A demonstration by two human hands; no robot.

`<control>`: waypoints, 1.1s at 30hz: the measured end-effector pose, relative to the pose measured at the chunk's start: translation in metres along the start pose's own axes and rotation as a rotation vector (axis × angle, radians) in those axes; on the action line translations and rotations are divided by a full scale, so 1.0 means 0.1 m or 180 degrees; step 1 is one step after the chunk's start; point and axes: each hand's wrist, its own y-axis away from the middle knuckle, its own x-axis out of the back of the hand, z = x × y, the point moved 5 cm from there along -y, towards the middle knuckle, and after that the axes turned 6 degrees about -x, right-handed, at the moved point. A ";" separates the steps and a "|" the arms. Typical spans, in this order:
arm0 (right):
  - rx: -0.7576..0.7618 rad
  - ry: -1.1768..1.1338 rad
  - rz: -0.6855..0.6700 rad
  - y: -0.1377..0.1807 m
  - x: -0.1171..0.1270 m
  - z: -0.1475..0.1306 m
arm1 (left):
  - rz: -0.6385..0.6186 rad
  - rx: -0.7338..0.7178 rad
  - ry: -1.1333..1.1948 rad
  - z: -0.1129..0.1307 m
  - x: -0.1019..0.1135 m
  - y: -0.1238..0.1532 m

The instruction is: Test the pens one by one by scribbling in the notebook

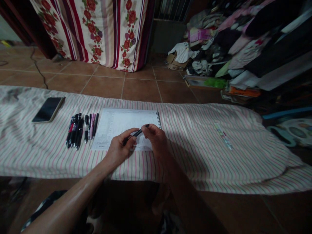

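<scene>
Between my two hands, a slim black pen (138, 133) is held at a slant above a spiral-bound notebook (102, 130). My left hand (122, 142) is closed on the pen's lower left part, thumb and fingers pinching it. At the upper right tip, the fingertips of my right hand (156, 136) pinch the other end. The notebook lies flat, its wire binding on the right, with printed text down the left of the page. My hands cover its lower middle. Left of it lie a bunch of pens (75, 130) and a smaller row of pens (90, 126).
A striped cloth (195, 156) covers the low table. A dark phone (48, 109) lies at its left, and a pale patterned pen (223, 136) at its right. Beyond are a tiled floor (104, 83), a floral curtain (104, 32) and heaped clothes (207, 35).
</scene>
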 end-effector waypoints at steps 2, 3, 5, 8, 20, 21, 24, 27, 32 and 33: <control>0.0034 0.0108 0.0011 0.00 0.00 0.00 | -0.0004 -0.0018 0.0018 -0.01 0.00 0.00; 0.0041 0.0134 0.0014 0.00 0.00 0.00 | 0.0001 -0.0019 0.0037 -0.01 0.00 0.00; 0.0016 0.0058 0.0001 0.00 0.00 0.01 | 0.0004 0.0002 0.0084 -0.02 -0.01 -0.01; -0.0048 -0.0219 -0.0117 0.00 -0.01 0.02 | 0.0028 0.0101 0.0204 -0.02 -0.01 -0.01; -0.0046 0.0000 0.0016 0.00 0.02 0.01 | -0.0056 -0.0107 -0.0154 0.01 -0.01 0.01; -0.0016 0.0065 0.0041 0.00 0.02 0.00 | -0.0078 -0.0131 -0.0181 0.01 -0.01 0.01; 0.0037 0.0149 0.0101 0.01 0.03 -0.01 | -0.0105 -0.0099 -0.0135 -0.01 -0.02 0.01; -0.0049 -0.0058 0.0032 0.01 0.03 0.01 | -0.0078 -0.0018 0.0008 -0.01 -0.02 0.00; -0.0075 -0.0320 -0.0162 0.01 0.01 0.02 | -0.0031 0.0108 0.0272 -0.01 -0.03 -0.01; -0.0076 -0.0322 -0.0167 0.01 0.01 0.02 | -0.0032 0.0123 0.0288 -0.01 -0.03 -0.01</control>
